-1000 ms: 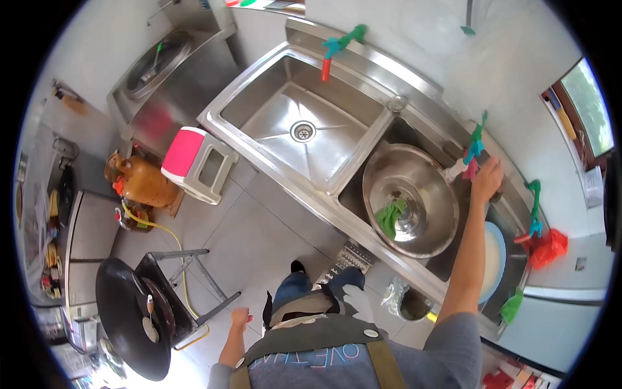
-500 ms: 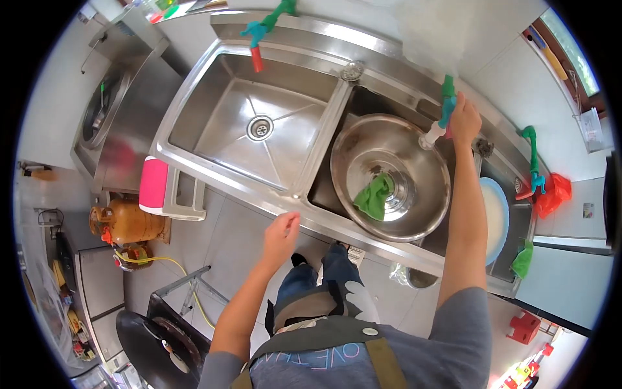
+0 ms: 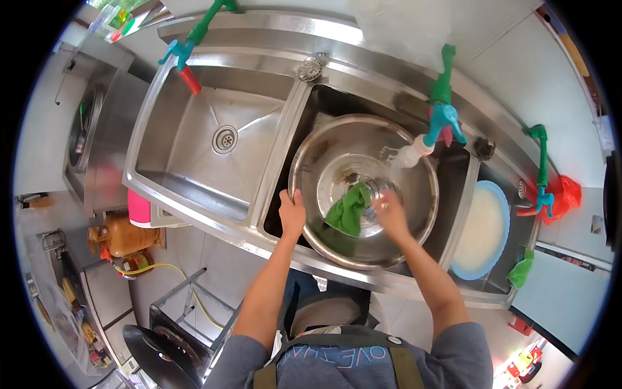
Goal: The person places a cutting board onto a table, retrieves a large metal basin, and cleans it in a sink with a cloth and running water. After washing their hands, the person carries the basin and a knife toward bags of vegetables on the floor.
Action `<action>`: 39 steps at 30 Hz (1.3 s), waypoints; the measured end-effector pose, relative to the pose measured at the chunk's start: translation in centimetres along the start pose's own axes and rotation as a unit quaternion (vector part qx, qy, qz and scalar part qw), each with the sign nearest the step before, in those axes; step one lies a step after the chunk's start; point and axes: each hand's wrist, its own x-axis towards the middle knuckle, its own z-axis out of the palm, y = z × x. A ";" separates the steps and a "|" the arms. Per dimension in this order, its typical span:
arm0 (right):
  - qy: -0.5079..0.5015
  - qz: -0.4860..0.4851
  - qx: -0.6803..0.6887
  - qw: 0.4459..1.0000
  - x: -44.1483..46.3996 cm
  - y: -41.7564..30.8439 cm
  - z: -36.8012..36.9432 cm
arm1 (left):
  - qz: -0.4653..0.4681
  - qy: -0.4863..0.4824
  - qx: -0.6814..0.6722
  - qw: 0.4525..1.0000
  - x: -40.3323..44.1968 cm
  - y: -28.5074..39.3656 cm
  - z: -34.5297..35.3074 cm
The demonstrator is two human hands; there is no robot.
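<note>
A large steel basin (image 3: 424, 223) sits in the middle sink compartment under a white nozzle (image 3: 413, 153) on a green and blue tap (image 3: 444, 120). Inside the basin lies a wet green cloth (image 3: 350, 211). My left hand (image 3: 293, 212) is at the basin's left rim, thumb and fingers apart, the rim beside them. Over the inside of the basin, just right of the cloth, is my right hand (image 3: 389, 211); its fingers are blurred, and whether they touch the cloth or hold anything is unclear. Some water shows in the basin's bottom.
The left sink compartment (image 3: 207, 139) has a round drain and a second tap (image 3: 183, 55) above. At right, a blue-rimmed tub (image 3: 483, 230) holds whitish contents. A strainer (image 3: 310, 67) sits on the divider. Behind are a gas cylinder (image 3: 126, 235) and a black wok (image 3: 159, 356).
My right hand has left the tap and moved down into the basin. My left hand has come up to the basin's left rim. The view has shifted closer to the sinks.
</note>
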 end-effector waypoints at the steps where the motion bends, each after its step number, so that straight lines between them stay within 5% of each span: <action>1: -0.056 -0.066 -0.109 0.990 -1.0 1.9 3.0 | -0.005 0.005 -0.029 1.000 0.0 -0.5 0.2; 3: -0.149 -0.108 -0.139 0.973 -2.6 4.1 8.1 | 0.004 0.004 -0.082 0.997 0.5 -2.0 0.6; 6: -0.135 -0.169 -0.070 0.974 -2.5 2.7 12.2 | -0.018 -0.006 -0.178 0.984 1.4 -3.1 1.2; 10: -0.159 -0.136 -0.085 0.974 0.6 2.3 13.7 | -0.024 -0.017 -0.233 0.972 0.7 -2.1 0.5; 13: -0.337 -0.090 -0.142 0.926 0.8 1.5 10.4 | -0.040 -0.003 -0.119 0.992 0.1 -2.7 0.1; 15: -0.366 -0.096 -0.175 0.909 0.9 0.6 6.6 | 0.043 0.051 0.003 0.998 -0.6 -3.5 -0.7; 17: -0.014 -0.050 -0.052 0.997 0.0 -4.2 1.9 | 0.071 0.034 -0.083 0.993 -2.0 -2.1 -3.2; 18: 0.208 -0.233 -0.156 0.937 0.2 -4.6 -0.5 | 0.105 0.062 -0.072 0.990 -2.8 -2.3 -4.2; 21: 0.495 -0.348 -0.224 0.764 -1.0 -12.7 -8.5 | 0.159 0.015 -0.042 0.986 -5.1 -1.6 -9.3; 23: 0.447 -0.336 -0.346 0.754 -0.3 -17.5 -11.7 | 0.171 -0.002 -0.020 0.985 -6.1 -2.4 -12.4; 25: 0.312 -0.250 -0.427 0.811 0.9 -20.0 -12.4 | 0.164 -0.024 -0.019 0.986 -6.9 -4.8 -14.9; 28: 0.231 -0.070 -0.562 0.791 1.6 -22.7 -11.7 | 0.087 -0.039 -0.052 0.994 -7.5 -9.6 -18.7; 30: 0.241 -0.152 -0.606 0.743 4.1 -19.7 -13.2 | 0.022 -0.043 -0.051 0.998 -8.5 -12.0 -22.1; 39: 0.253 0.048 -0.565 0.784 7.7 -20.7 -12.2 | -0.110 0.143 -0.104 0.978 -10.5 -27.1 -34.7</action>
